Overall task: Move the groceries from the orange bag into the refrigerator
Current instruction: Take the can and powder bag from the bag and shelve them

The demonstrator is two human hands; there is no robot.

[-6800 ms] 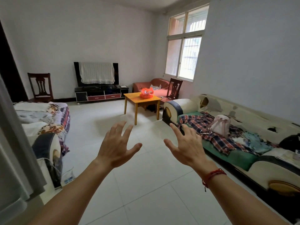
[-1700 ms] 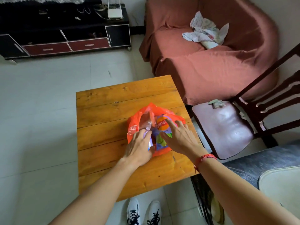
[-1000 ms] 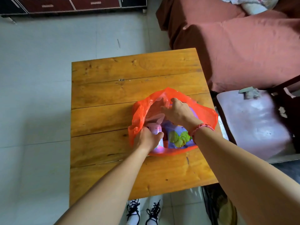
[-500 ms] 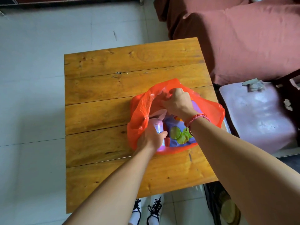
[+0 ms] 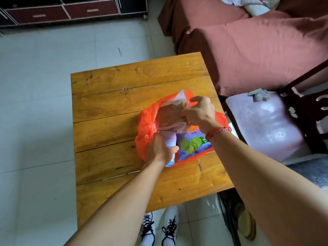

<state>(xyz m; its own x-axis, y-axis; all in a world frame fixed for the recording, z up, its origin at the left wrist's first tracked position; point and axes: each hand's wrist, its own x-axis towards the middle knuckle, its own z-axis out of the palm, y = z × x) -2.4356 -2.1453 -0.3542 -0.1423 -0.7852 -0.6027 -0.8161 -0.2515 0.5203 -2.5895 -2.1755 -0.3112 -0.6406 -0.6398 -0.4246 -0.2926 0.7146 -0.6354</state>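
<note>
Table: cabinet behind it, sofa behind and to the right, chair just beside its right edge.
Bag: on the table's right half.
Inside the bag: far packet at the back, pinched by the right hand; snack packet front right; small pack front left, gripped by the left hand.
Shoes: at the table's near edge.

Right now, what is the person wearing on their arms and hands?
No sleeves or gloves show: the left hand and right hand are bare, with no rings visible. A red braided cord bracelet circles the right wrist.
</note>
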